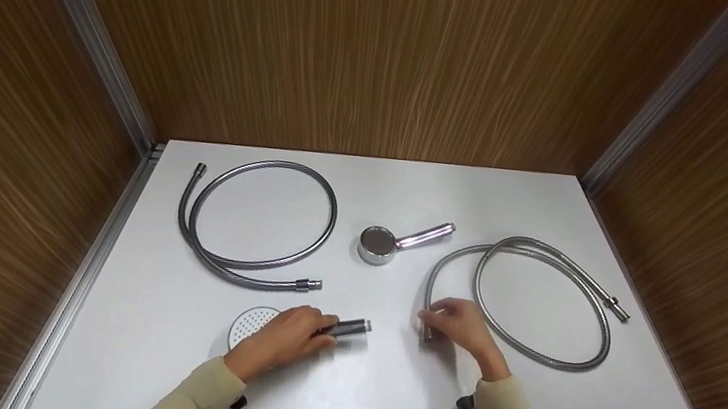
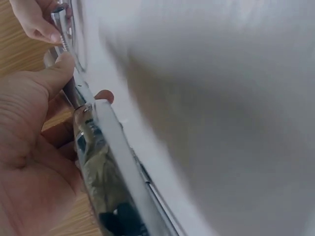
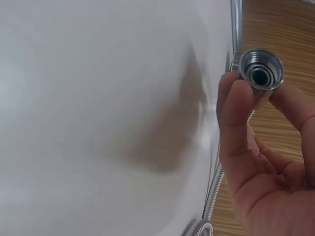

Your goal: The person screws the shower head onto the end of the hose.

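My left hand grips a hand shower by its handle. Its round white spray face shows partly beside the hand, and in the left wrist view its shiny chrome back mirrors the surroundings. To the right, my right hand pinches one end of a ribbed metal shower hose between thumb and fingers. The open, threaded hose nut faces the right wrist camera. The shower handle's tip and this hose end are apart, with bare tabletop between them.
A second, smaller chrome hand shower lies at the middle back of the white table. At the left lies another looped grey hose with metal end fittings. Wood-grain panels enclose the back and sides.
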`<act>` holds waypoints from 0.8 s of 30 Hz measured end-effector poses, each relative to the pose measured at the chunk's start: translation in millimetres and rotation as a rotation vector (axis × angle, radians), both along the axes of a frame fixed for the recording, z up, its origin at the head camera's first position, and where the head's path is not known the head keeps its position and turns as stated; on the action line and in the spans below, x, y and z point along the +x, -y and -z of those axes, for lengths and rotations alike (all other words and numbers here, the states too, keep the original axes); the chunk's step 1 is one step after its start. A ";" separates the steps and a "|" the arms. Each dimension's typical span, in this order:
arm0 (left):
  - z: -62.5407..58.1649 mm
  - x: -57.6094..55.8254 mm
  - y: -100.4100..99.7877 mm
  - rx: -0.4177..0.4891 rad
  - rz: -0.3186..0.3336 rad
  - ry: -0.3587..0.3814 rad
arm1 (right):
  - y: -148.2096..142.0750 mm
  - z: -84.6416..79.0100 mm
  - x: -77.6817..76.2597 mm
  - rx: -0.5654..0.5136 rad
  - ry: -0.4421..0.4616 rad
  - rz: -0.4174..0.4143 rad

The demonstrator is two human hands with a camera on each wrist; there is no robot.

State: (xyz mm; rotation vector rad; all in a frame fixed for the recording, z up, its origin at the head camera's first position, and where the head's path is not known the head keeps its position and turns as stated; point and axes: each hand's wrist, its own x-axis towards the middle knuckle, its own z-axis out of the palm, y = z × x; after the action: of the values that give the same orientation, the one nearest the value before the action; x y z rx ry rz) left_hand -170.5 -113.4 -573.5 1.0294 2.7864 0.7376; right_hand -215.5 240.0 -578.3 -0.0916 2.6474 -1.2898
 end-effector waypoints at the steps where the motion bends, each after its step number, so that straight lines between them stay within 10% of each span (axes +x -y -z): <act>1: -1.0 -1.3 -2.1 0.008 0.001 -0.009 | 0.7 -0.5 0.3 -0.044 0.026 0.014; 24: -13.3 -19.3 -40.4 0.075 -0.090 -0.048 | 10.3 2.6 -2.6 -0.469 0.232 0.010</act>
State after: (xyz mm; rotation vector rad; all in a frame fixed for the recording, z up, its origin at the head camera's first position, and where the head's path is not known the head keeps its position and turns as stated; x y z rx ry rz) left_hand -189.8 -73.1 -560.2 0.9512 2.8824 0.8449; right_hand -218.1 229.7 -580.9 0.0058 2.1160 -1.7789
